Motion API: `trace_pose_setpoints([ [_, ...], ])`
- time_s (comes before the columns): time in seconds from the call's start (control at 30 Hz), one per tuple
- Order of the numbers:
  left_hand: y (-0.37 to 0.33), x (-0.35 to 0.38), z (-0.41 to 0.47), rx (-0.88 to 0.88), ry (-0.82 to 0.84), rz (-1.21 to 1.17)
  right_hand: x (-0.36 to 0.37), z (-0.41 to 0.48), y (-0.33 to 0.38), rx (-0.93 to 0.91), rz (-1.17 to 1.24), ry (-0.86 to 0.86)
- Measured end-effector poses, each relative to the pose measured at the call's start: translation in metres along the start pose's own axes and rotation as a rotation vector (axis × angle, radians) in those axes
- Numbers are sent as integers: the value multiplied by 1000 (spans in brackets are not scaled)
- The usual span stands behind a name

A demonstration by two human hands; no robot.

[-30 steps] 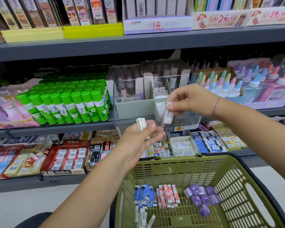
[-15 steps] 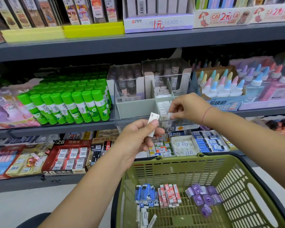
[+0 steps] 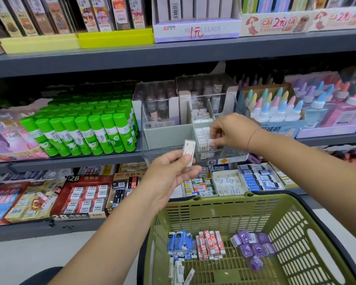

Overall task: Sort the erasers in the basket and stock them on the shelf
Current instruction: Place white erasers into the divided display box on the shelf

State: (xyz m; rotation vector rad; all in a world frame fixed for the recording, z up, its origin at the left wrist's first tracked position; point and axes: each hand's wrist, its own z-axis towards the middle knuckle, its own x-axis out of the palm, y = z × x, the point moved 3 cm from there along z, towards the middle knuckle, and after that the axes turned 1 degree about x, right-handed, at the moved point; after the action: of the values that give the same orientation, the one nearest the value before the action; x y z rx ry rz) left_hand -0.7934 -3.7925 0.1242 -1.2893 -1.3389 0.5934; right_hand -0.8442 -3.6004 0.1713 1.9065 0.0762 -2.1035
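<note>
A: Obs 1. Left of the clear bin (image 3: 230,156) are green glue sticks (image 3: 80,132), not part of this job. Just in front of the bin's front wall, the left hand (image 3: 169,173) pinches 1 white eraser (image 3: 188,152) between thumb and fingers, held upright.

B: Why there?

A: Judged a reserve, kept close so it can go in next.

B: At the bin?

A: Obs 2. The right hand (image 3: 232,132) reaches over the front wall. Its fingertips pinch eraser no. 2 (image 3: 211,144) against the white row standing in the bin's right compartment, and upright fits that row.

B: Below the bin?

A: Obs 3. The green basket (image 3: 214,204) holds 3 sorted groups: blue erasers (image 3: 179,241), red erasers (image 3: 210,243), purple erasers (image 3: 253,245). Loose white erasers (image 3: 178,268) lie beside them. Stocking is judged far from done.
</note>
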Motion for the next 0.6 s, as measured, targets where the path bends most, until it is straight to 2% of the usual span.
trace_pose_setpoints([
  [0.3,-1,1,-2,22,-31,57,-3,-7,-2,51,166,-88],
  [0.4,-1,4,-2,19,-24,5,-13,-16,12,54,482,-155],
  [0.53,-2,8,-1,54,16,-81,4,-45,45,67,940,-6],
  [0.6,-1,9,-2,48,21,-94,16,-57,54,101,1102,-81],
])
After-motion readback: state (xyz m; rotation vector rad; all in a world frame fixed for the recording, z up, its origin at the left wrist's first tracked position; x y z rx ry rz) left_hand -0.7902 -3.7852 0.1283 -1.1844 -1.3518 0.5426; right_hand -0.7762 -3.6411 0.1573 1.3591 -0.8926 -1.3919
